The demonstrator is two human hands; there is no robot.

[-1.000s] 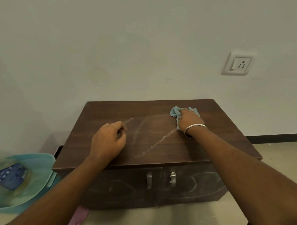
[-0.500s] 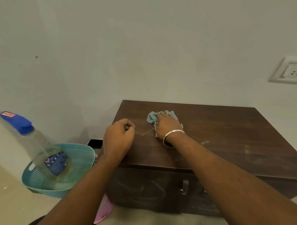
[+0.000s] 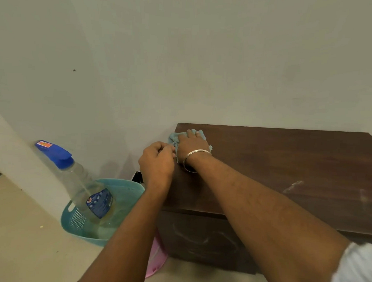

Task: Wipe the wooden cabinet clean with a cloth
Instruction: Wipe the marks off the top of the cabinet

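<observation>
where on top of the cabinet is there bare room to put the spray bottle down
The cabinet top is bare from the right hand and its forearm across to the right edge, back to the wall. The far left corner is crowded: the cloth under the right hand, with the left hand beside it.

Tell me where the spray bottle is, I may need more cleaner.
In the head view, the spray bottle leans tilted in the teal basket on the floor, left of the cabinet.
</observation>
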